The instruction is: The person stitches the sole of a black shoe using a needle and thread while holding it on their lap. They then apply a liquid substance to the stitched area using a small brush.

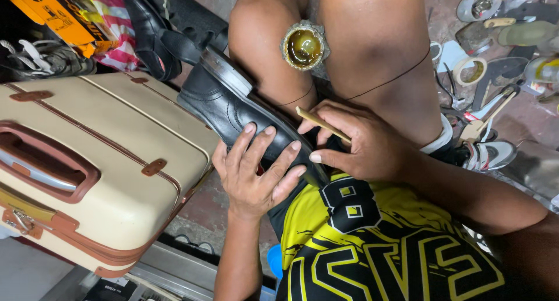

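So, from where I sat watching the head view, the thing in hand was a black leather shoe [233, 106], smooth and a bit glossy with stitched seams, lying tilted across the person's lap with its grey-edged sole turned up and its heel end pointing away from them. The left hand [256, 173] was wrapped over the toe end, fingers spread and pressed flat on the leather, so it was clamped on the shoe. The right hand [364, 144] was closed around a thin tan stick [322, 124], flat and pale like a wooden sliver, pinched between thumb and fingers just above the shoe; I couldn't tell whether its tip actually touched the sole. The two hands sat close together, nearly touching over the toe. Wedged between the bare knees was a small round tin [303, 46] of amber, shiny glue-like stuff with a crusty rim. A thin dark thread [396, 78] ran across the right thigh. On the left, a cream hard-shell suitcase [116, 179] with brown trim and a brown handle pressed right up against the shoe and crowded that side. Beyond it lay another black shoe [148, 36] and a grey sneaker [41, 59]. On the right, the floor was littered with tape rolls [469, 71], sandals and scraps, plus a white sneaker [492, 154] near the right forearm.
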